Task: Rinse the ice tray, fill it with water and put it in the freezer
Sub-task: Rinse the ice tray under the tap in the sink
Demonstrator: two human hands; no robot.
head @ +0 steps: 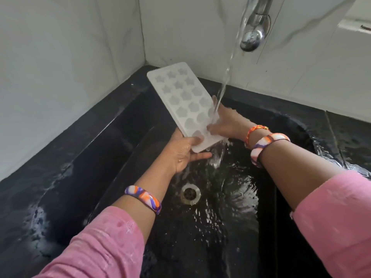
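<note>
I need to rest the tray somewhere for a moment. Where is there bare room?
Bare: the black ledge left of the sink, below the wall tiles. Crowded: under the tap, where both hands hold the ice tray.

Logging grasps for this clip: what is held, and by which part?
The tray: left hand grips its near end, thumb on top; right hand holds its right edge under the water stream.

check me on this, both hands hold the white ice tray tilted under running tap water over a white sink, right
Not quite: the sink is black, not white. The head view shows both the left hand and right hand holding the white ice tray tilted under the running tap water.
</note>
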